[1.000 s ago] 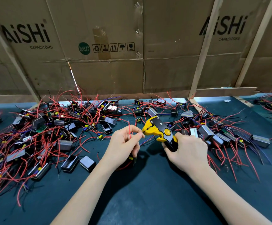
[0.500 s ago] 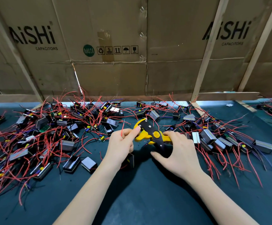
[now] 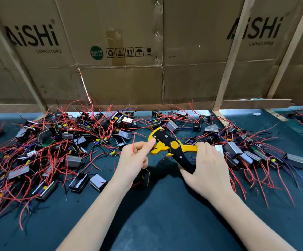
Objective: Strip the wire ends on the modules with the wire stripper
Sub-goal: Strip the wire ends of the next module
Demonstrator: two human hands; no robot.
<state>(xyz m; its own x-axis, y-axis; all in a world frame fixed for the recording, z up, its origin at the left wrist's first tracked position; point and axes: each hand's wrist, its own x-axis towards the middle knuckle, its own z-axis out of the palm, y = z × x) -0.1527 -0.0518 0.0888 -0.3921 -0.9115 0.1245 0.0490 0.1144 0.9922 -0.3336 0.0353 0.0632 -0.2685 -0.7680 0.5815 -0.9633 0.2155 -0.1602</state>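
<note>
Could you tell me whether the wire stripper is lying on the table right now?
No, the right hand grips the wire stripper by its handles, above the table.

We've got modules (image 3: 74,161) piled across the tabletop (image 3: 165,223), cardboard boxes (image 3: 120,78) behind, wire stripper (image 3: 172,150) in the middle.

Bare forearms and hands (image 3: 134,160), apparently no sleeves or rings.

Behind the dark teal work mat (image 3: 165,223) stands a wall of flattened brown cardboard cartons (image 3: 118,82) printed "AiSHi CAPACITORS" (image 3: 33,38), with a green RoHS 2.0 sticker (image 3: 96,52), a row of handling symbols (image 3: 129,52), and slanted pale wooden battens (image 3: 232,57) in front.
</note>
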